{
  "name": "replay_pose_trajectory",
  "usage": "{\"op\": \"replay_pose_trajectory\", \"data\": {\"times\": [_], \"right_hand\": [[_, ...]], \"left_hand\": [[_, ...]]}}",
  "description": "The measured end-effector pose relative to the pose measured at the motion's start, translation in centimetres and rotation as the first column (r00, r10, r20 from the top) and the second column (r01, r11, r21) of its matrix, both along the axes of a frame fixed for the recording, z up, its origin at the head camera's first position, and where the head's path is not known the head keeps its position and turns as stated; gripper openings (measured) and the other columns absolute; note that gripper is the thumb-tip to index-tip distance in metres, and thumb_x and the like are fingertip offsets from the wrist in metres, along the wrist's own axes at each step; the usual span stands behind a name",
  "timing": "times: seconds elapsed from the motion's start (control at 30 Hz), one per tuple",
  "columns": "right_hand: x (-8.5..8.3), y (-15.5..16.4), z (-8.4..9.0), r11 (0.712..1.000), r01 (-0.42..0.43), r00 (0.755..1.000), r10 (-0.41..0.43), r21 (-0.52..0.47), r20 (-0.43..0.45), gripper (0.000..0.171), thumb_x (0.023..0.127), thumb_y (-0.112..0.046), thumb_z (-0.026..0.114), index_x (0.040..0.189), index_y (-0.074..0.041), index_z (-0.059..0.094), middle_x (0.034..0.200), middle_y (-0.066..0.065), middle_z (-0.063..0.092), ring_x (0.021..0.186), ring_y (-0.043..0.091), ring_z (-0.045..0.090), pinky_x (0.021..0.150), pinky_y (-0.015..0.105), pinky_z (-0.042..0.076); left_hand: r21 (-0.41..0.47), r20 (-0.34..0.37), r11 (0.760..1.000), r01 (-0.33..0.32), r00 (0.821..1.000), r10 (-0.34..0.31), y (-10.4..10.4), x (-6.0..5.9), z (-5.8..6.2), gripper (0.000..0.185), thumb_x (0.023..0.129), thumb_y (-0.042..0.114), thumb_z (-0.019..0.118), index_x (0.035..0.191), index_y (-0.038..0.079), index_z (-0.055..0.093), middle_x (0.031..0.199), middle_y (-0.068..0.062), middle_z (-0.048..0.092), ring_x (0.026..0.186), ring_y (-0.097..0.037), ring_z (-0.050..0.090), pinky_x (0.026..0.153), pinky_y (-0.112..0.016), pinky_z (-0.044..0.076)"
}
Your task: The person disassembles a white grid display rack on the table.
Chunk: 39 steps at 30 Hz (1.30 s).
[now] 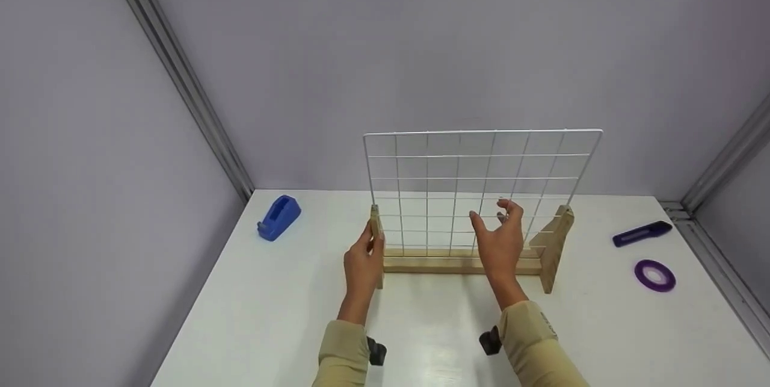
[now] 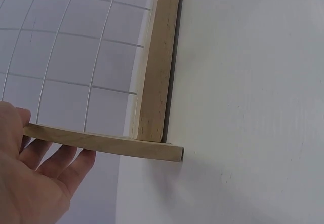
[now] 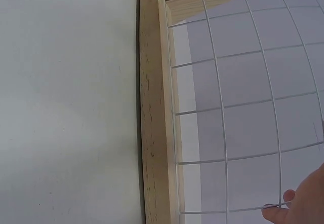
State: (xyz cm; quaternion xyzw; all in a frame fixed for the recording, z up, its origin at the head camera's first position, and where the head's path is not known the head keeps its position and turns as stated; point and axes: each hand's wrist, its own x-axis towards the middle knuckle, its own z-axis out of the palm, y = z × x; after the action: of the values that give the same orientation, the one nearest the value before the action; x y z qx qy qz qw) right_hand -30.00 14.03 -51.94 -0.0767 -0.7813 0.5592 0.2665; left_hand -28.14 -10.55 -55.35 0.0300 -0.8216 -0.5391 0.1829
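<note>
A white wire grid panel (image 1: 457,156) stands upright in a wooden stand, its lower edge along a wooden crossbar (image 1: 433,265). My left hand (image 1: 363,263) grips the stand's left side piece (image 2: 111,144), with the thumb on one face and the fingers curled round the other, as the left wrist view shows. My right hand (image 1: 502,245) is raised before the right half of the grid, thumb and fingers spread well apart. In the right wrist view, a digit of the right hand (image 3: 306,201) overlaps a grid wire. The right wooden side piece (image 1: 558,248) stands beyond that hand.
A blue tape dispenser (image 1: 280,217) lies at the table's back left. On the right are a dark purple utility knife (image 1: 642,233) and a purple ring-shaped tape roll (image 1: 654,275). Grey walls with metal corner rails (image 1: 186,83) border the white table (image 1: 271,309).
</note>
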Motion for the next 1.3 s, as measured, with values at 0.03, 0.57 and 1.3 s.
{"op": "replay_pose_trajectory", "data": {"times": [0.03, 0.57, 1.3], "right_hand": [[0.0, -0.1, 0.0, 1.000, 0.009, 1.000, -0.009, 0.003, 0.003, 0.058, 0.092, -0.027, 0.076, 0.137, -0.008, 0.046, 0.150, 0.015, 0.049, 0.131, 0.042, 0.056, 0.102, 0.058, 0.049], [-0.1, -0.8, -0.5, 0.994, 0.108, 0.993, -0.109, -0.027, -0.044, 0.075, 0.094, -0.026, 0.074, 0.158, -0.014, 0.037, 0.158, 0.007, 0.047, 0.130, 0.040, 0.059, 0.103, 0.056, 0.050], [-0.6, -1.7, 1.0, 0.982, 0.126, 0.991, -0.132, -0.137, -0.035, 0.071, 0.095, -0.029, 0.071, 0.158, -0.023, 0.037, 0.156, 0.004, 0.049, 0.132, 0.032, 0.054, 0.101, 0.052, 0.047]], "left_hand": [[0.004, 0.002, 1.000, 0.000, 1.000, 0.000, 0.0, 0.0, 0.0, 0.049, 0.104, 0.025, 0.059, 0.150, 0.009, 0.049, 0.144, -0.016, 0.058, 0.123, -0.033, 0.065, 0.096, -0.044, 0.058], [-0.035, 0.007, 0.999, -0.017, 1.000, 0.017, 0.0, 0.3, -0.5, 0.046, 0.104, 0.022, 0.058, 0.148, 0.007, 0.052, 0.124, -0.017, 0.072, 0.092, -0.021, 0.072, 0.074, -0.033, 0.060], [-0.081, -0.005, 0.997, 0.008, 1.000, -0.008, -0.1, 0.3, 0.1, 0.042, 0.105, 0.019, 0.057, 0.143, 0.001, 0.056, 0.112, -0.017, 0.075, 0.078, -0.014, 0.063, 0.067, -0.029, 0.057]]}}
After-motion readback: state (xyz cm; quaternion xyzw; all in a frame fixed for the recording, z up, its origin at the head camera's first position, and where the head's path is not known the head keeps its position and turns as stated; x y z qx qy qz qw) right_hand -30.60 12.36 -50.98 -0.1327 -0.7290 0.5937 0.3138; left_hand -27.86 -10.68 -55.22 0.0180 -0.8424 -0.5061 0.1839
